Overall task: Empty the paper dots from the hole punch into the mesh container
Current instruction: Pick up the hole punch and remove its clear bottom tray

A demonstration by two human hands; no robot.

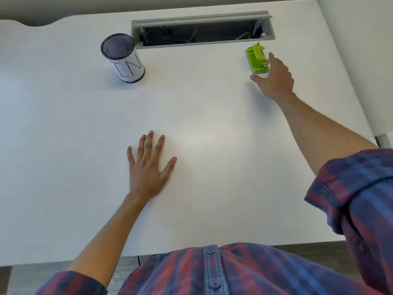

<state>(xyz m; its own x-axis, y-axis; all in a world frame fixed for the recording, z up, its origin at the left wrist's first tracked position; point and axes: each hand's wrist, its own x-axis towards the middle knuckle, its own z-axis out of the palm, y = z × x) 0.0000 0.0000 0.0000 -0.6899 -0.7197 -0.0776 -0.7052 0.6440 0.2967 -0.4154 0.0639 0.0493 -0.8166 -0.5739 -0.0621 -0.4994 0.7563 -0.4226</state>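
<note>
A bright green hole punch sits on the white desk at the far right. My right hand is stretched out to it, fingers spread, with the fingertips at its near right end and the thumb just below it; it has no grip on it. A dark mesh container wrapped in white paper lettered "IN" stands upright at the far left. My left hand lies flat on the desk near the middle, fingers apart, holding nothing.
A grey cable tray opening with its lid up runs along the back of the white desk, between the container and the punch. The desk's right edge lies just beyond the punch.
</note>
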